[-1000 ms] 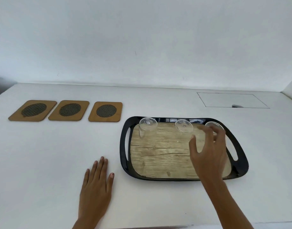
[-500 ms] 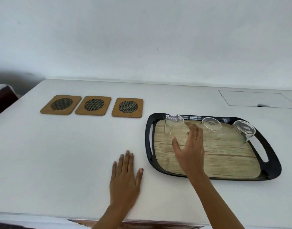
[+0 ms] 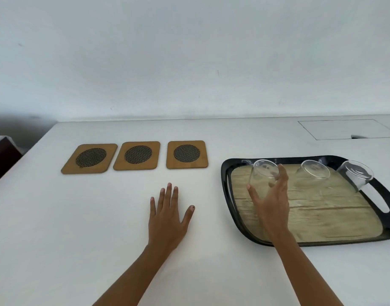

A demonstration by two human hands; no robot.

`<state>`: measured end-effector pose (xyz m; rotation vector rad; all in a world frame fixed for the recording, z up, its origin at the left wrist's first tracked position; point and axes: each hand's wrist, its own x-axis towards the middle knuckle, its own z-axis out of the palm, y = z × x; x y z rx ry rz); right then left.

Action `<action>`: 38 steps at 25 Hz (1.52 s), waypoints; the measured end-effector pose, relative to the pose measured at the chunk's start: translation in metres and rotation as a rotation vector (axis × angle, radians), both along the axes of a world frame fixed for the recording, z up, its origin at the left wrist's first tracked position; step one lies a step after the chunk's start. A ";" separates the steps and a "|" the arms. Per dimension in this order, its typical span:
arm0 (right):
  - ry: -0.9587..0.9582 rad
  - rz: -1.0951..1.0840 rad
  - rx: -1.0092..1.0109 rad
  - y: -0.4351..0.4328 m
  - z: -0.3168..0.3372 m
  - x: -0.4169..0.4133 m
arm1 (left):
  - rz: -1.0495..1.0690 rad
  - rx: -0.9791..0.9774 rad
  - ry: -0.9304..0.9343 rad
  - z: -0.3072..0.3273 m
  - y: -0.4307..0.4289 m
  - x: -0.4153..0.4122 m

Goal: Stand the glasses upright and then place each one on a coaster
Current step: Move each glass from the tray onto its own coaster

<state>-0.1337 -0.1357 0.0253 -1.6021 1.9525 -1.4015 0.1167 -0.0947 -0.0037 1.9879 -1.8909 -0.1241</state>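
Observation:
Three clear glasses stand upside down along the far side of a black tray (image 3: 226,186) with a wood-look floor. My right hand (image 3: 271,204) wraps the left glass (image 3: 263,171), thumb on its left side and fingers on its right. The middle glass (image 3: 314,172) and the right glass (image 3: 355,175) stand apart from my hand. Three wooden coasters with dark mesh centres lie in a row left of the tray: left coaster (image 3: 89,157), middle coaster (image 3: 137,155), right coaster (image 3: 187,153). My left hand (image 3: 167,217) rests flat on the white table, fingers spread.
A rectangular hatch (image 3: 344,129) is set into the table at the back right. The table's left edge runs diagonally past a dark piece of furniture (image 3: 0,155). A white wall stands behind the table.
My right hand has moved left across the tray, from near the right glass to around the left glass. The view has swung to the left. My left hand stays flat.

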 end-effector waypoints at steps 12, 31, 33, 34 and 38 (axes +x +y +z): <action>-0.064 -0.042 -0.083 -0.015 0.018 0.025 | -0.021 -0.020 -0.023 -0.018 -0.032 0.020; -0.124 0.481 0.029 -0.175 0.016 0.156 | 0.001 0.048 -0.045 -0.016 -0.034 0.020; -0.118 0.492 0.036 -0.182 0.009 0.159 | 0.002 0.053 -0.043 -0.016 -0.035 0.020; -0.113 0.498 0.039 -0.185 0.007 0.160 | 0.003 0.058 -0.043 -0.016 -0.035 0.020; -0.067 0.502 0.036 -0.191 0.003 0.164 | 0.006 0.059 -0.037 -0.018 -0.035 0.021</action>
